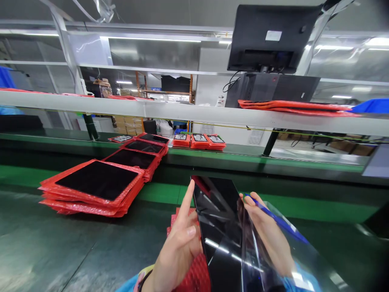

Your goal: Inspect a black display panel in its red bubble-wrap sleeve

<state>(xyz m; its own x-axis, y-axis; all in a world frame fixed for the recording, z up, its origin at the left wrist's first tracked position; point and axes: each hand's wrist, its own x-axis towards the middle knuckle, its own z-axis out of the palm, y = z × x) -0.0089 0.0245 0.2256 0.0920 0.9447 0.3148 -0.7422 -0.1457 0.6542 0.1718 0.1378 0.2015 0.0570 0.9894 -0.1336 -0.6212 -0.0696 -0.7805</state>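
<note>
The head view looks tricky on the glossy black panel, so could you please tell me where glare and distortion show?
Head view: bright streaks glare across the glossy black panel between the left hand and right hand; the clear film over the right hand also shines; the white shelf rail bows with lens distortion.

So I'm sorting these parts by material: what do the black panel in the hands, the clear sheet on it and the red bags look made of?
The black panel looks like glass or glossy plastic: mirror-like reflections of the lights. The clear sheet seems a thin plastic film, transparent, with a blue edge strip. The red bags look like soft bubble-textured plastic, crinkled at the edges.
</note>
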